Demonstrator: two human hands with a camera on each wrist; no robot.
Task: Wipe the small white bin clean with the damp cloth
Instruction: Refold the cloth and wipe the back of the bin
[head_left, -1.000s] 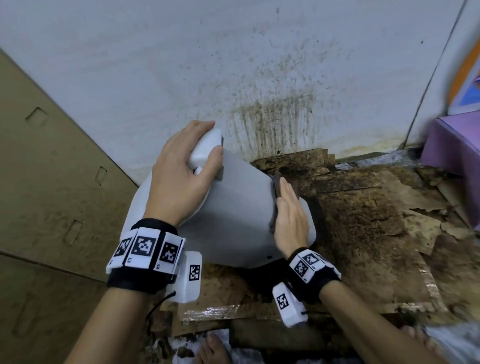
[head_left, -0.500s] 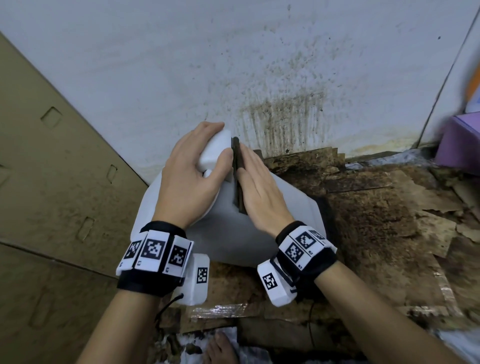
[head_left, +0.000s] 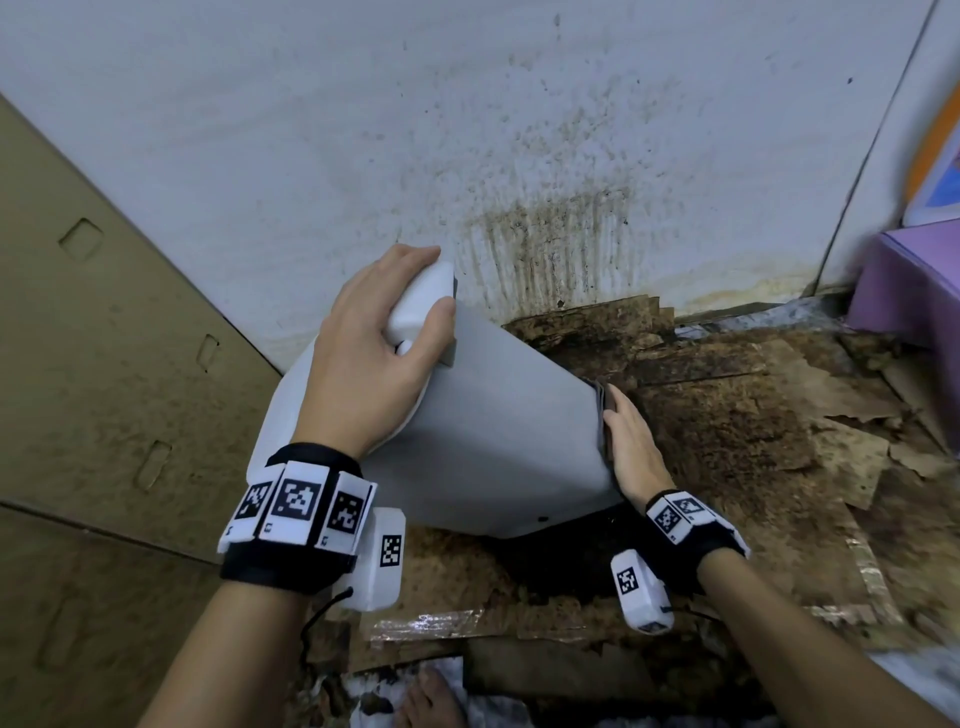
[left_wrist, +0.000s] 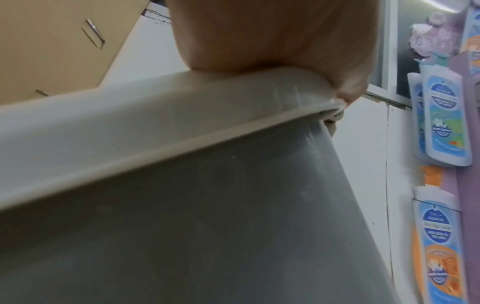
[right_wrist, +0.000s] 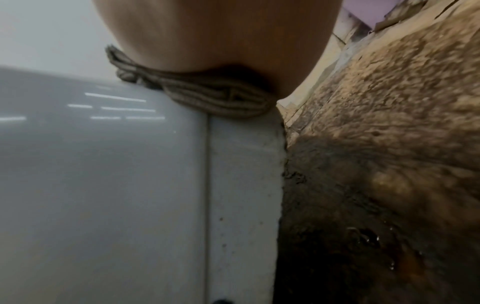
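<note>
The small white bin leans tilted over the dirty floor, its top toward the wall. My left hand grips the bin's lid end, fingers curled over the lid's edge. My right hand lies flat against the bin's right side near its base. It presses a folded dark cloth to the plastic with straight fingers. In the right wrist view the cloth shows bunched under the palm at the corner of the bin.
A stained white wall stands right behind the bin. Brown cardboard panels lean at the left. Wet, mouldy cardboard covers the floor. A purple box sits at the far right, and a bare foot shows at the bottom edge.
Half a second ago my right hand held the cloth up beside my left thumb; it has slid down the bin's side to the base end. The left hand's grip is unchanged.
</note>
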